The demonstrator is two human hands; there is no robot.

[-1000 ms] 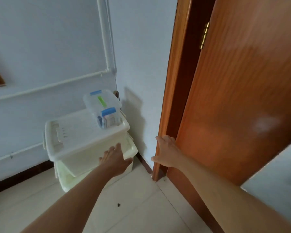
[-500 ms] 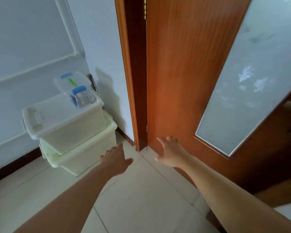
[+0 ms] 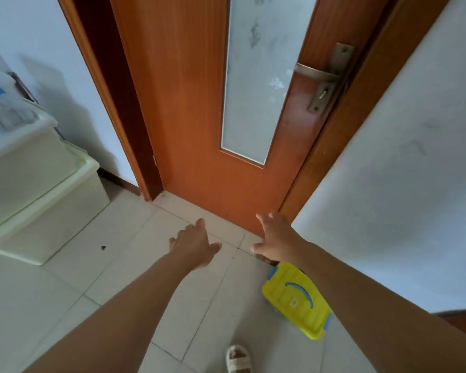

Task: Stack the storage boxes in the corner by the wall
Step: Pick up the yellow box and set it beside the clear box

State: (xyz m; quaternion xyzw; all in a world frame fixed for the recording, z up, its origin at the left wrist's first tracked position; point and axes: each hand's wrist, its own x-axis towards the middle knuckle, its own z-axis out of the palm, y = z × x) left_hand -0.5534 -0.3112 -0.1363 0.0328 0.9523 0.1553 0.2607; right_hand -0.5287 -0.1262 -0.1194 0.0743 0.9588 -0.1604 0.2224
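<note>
Two pale cream storage boxes are stacked at the far left against the wall, the lower box (image 3: 51,224) on the floor and the upper box (image 3: 19,160) on it. A small clear box with blue clips (image 3: 3,111) rests on top, cut off by the frame edge. A yellow-lidded box with a blue handle (image 3: 296,300) lies on the floor at the lower right, partly under my right forearm. My left hand (image 3: 195,244) is open above the tiles, holding nothing. My right hand (image 3: 276,238) is open, fingers spread, just above and left of the yellow box.
A brown wooden door (image 3: 189,103) with a frosted glass panel (image 3: 256,76) and a metal handle (image 3: 320,75) stands straight ahead. A white wall (image 3: 401,184) runs along the right. The floor is pale tile (image 3: 119,265). A sandalled foot (image 3: 237,359) shows at the bottom.
My view has swung right, away from the stacked boxes, which slid to the left edge. The door handle and the yellow-lidded box came into view. Both hands stayed open and empty.
</note>
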